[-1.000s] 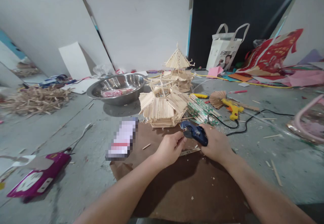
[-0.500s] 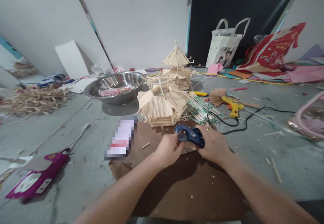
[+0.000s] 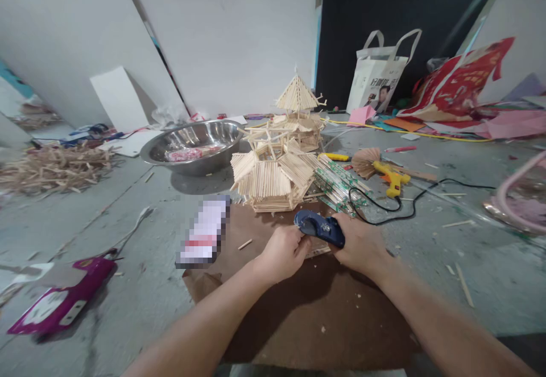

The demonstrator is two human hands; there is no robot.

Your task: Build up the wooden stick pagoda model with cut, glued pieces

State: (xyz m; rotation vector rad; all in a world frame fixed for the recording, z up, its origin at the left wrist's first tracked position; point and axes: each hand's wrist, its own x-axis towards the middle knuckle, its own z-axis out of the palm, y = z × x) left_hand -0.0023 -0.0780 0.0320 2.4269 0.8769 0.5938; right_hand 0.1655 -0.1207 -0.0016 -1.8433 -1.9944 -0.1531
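My right hand is wrapped round the handles of dark blue cutting shears, whose jaws are closed and point left. Right by the jaw end, my left hand has its fingers pinched together; whatever lies in them is hidden. Both hands are over a brown sheet. Just beyond them stands a model pavilion built from thin wooden sticks, with a taller pointed stick tower behind it. A short cut stick lies on the sheet to the left.
A phone, blurred out, lies left of my hands. Farther left are a purple power strip, a steel basin and a heap of sticks. Green-printed stick packs and a yellow glue gun with a black cable lie on the right.
The jaws of the shears have closed; they were apart half a second ago. My hands have stayed in nearly the same place.
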